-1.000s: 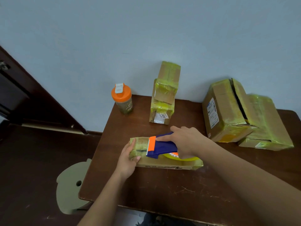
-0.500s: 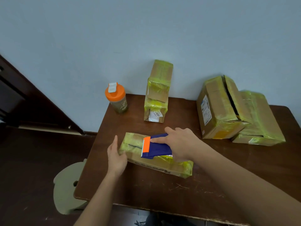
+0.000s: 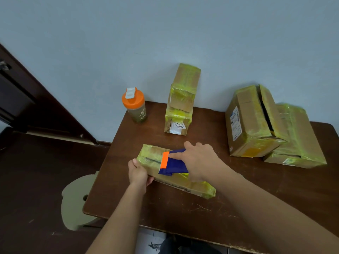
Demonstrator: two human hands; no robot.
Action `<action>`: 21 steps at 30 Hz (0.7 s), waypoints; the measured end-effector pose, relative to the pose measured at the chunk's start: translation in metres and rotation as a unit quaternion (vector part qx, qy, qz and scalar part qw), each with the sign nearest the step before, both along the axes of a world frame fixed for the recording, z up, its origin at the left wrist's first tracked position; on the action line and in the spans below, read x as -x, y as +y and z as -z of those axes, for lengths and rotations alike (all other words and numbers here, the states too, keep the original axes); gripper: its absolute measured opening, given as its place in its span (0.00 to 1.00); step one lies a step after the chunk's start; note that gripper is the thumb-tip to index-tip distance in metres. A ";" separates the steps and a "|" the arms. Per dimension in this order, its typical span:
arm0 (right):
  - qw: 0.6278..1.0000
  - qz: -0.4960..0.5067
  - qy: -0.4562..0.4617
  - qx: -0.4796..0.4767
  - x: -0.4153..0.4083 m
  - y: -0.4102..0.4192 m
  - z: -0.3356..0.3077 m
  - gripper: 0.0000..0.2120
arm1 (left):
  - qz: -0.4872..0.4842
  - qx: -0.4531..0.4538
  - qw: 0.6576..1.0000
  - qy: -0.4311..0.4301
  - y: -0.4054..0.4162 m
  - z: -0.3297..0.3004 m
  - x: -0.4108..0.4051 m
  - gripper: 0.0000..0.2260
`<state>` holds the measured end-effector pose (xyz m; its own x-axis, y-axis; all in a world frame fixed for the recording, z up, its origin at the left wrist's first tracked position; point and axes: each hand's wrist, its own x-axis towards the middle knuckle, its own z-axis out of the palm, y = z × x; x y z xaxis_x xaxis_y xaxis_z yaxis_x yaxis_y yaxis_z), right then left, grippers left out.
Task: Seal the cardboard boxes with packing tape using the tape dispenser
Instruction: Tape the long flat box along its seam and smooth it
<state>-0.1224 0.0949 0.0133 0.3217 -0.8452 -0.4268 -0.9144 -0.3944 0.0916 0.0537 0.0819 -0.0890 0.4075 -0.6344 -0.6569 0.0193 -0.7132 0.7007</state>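
Here the flat box point(image 3: 176, 171) lies on the worktop point(image 3: 238, 189) near its front left corner, already wrapped in much yellow tape. The left hand point(image 3: 138, 174) curls its grip round the box's near left end, steadying it. The right hand point(image 3: 199, 160) closes its grip over the tape dispenser point(image 3: 172, 163), blue with an orange front edge, which rests on the box top.

The box looks light and stiff-walled, likely to skid on the smooth wood, so bracing it at an end seems sound; the taped skin may be slick. The dispenser is best held by its body, away from the cutting edge.

What any box contains cannot be told. The large box point(image 3: 251, 121) on the right shows an open dark seam; the bottle point(image 3: 134, 105) is capped.
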 end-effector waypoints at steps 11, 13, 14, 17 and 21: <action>0.997 0.019 -0.022 -0.069 0.014 0.001 -0.014 0.39 | -0.066 -0.013 0.998 -0.019 -0.010 -0.003 0.006 0.18; 0.996 0.019 -0.028 -0.078 0.017 0.004 -0.017 0.39 | -0.076 -0.023 0.997 -0.014 -0.013 -0.003 0.006 0.18; 0.996 0.020 -0.027 -0.085 0.021 0.006 -0.019 0.39 | -0.079 -0.026 0.996 -0.010 -0.014 -0.002 0.005 0.19; 0.995 0.021 -0.005 -0.099 0.034 0.013 -0.025 0.40 | -0.080 -0.016 0.997 -0.001 -0.014 -0.001 0.003 0.19; 0.994 0.026 0.023 -0.104 0.043 0.020 -0.025 0.41 | -0.079 -0.017 0.997 -0.004 -0.012 0.000 0.002 0.18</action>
